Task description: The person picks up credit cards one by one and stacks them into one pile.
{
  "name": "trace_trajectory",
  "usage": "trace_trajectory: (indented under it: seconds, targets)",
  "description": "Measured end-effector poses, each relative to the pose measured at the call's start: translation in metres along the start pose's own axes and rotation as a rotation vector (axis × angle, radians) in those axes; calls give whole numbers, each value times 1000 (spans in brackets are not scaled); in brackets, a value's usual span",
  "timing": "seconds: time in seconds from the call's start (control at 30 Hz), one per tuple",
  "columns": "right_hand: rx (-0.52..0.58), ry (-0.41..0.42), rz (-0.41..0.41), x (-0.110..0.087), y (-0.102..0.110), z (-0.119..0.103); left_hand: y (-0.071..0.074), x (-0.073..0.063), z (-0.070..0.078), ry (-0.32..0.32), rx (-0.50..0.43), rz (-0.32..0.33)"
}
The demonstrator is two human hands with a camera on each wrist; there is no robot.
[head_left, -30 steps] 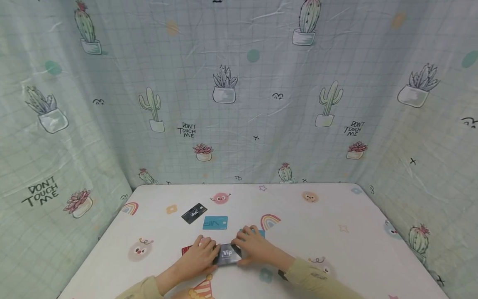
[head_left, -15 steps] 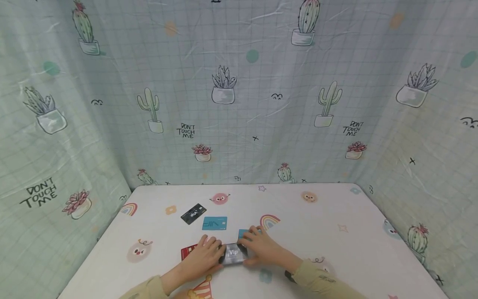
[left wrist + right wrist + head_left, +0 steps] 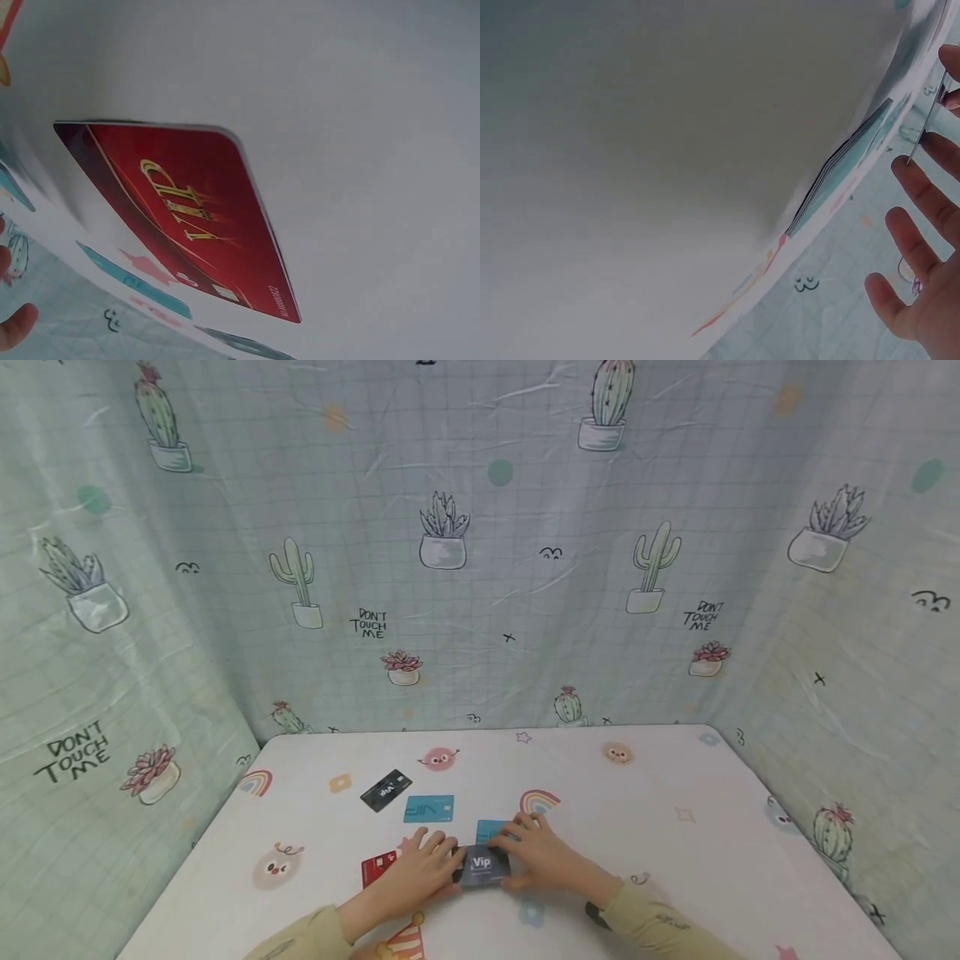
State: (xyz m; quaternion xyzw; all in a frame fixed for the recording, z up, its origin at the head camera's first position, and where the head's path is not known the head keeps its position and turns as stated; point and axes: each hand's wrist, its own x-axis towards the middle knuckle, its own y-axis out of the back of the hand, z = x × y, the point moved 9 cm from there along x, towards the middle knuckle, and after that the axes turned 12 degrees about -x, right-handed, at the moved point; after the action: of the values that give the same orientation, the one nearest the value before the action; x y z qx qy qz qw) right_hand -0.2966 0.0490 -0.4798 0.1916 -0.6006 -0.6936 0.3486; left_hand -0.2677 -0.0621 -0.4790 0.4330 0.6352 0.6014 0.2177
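Both hands hold a dark grey "Vip" card [image 3: 482, 867] between them, face up, near the front middle of the table. My left hand [image 3: 422, 870] pinches its left end, fingers on the far edge and thumb on the near one. The right end is pinched by my right hand [image 3: 553, 860]; in the right wrist view the card shows edge-on at the fingertips of that hand [image 3: 930, 262]. A red VIP card [image 3: 180, 210] lies just left of the left hand, partly covered by it in the head view. Behind the right fingers sits a blue card stack [image 3: 491, 831].
Farther back lie a black Vip card [image 3: 386, 790], set at a slant, and a blue VIP card [image 3: 429, 808]. Something dark [image 3: 596, 915] shows partly under the right sleeve. A printed white cloth covers the table [image 3: 675, 827]; cactus-patterned curtains [image 3: 487, 593] enclose it.
Both hands and the grey card have shifted right together. More of the red card now shows beside the left hand, and more of the blue stack beside the right fingers.
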Motion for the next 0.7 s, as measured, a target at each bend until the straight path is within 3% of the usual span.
trace_trajectory:
  seconds: [0.43,0.7]
  targets:
    - [-8,-21,63,-9,5,10,-5,13,1,-14,-11,17]
    - [18,-77,64,-13,3,18,-8,22,0,-2,-28,13]
